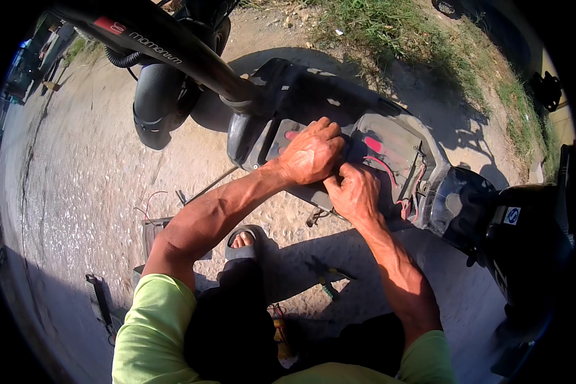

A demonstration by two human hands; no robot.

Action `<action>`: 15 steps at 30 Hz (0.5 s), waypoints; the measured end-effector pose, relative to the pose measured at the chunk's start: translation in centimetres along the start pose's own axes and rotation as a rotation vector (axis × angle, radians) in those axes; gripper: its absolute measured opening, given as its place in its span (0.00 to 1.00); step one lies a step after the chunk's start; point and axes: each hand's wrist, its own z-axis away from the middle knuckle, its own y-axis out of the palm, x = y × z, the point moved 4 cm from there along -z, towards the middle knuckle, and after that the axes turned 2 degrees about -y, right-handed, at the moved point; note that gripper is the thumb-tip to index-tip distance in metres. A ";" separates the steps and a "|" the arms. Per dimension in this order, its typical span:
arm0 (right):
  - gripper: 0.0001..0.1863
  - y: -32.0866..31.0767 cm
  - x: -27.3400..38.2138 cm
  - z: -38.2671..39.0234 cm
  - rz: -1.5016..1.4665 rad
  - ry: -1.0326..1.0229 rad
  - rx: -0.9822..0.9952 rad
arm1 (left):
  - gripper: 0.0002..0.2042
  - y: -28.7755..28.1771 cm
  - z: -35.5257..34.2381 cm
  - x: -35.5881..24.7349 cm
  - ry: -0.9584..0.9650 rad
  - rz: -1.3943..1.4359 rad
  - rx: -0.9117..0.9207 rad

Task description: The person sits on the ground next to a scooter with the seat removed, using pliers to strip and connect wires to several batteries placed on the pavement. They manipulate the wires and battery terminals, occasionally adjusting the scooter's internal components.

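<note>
A scooter's deck lies open before me, with grey battery blocks (400,144) bearing red marks set in its dark tray (451,150). My left hand (313,153) is closed over the front battery area, knuckles up. Right beside it, my right hand (355,195) is also closed, thumb against the curled fingers, at the tray's near side. The two hands almost touch. Whatever their fingers grip is hidden beneath them. Red wires (383,168) curve across the rear battery, and more loose wires hang near the tray's back end.
The scooter's black stem (198,61) slants across the upper left above its front fender (153,105). Green-handled pliers (328,288) lie on the ground by my sandalled foot (242,242). A finned box (97,297) sits lower left; the black seat section (525,237) stands at right.
</note>
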 end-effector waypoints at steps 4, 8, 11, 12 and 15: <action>0.14 0.0 0.2 0.7 -0.008 -0.090 -0.060 | 0.09 -0.2 0.6 -0.3 0.029 0.009 0.023; 0.14 -0.1 0.4 0.3 -0.027 -0.128 -0.090 | 0.09 -0.4 0.2 -0.3 0.017 0.034 0.016; 0.14 -0.1 0.3 0.1 -0.035 -0.133 -0.095 | 0.08 -0.4 -0.1 0.1 0.019 0.021 0.050; 0.13 -0.1 0.3 0.1 -0.041 -0.130 -0.091 | 0.08 -0.4 -0.1 0.1 0.014 0.020 0.052; 0.13 0.1 -0.2 0.3 -0.027 -0.126 -0.012 | 0.08 -0.3 0.1 0.2 -0.001 0.004 0.071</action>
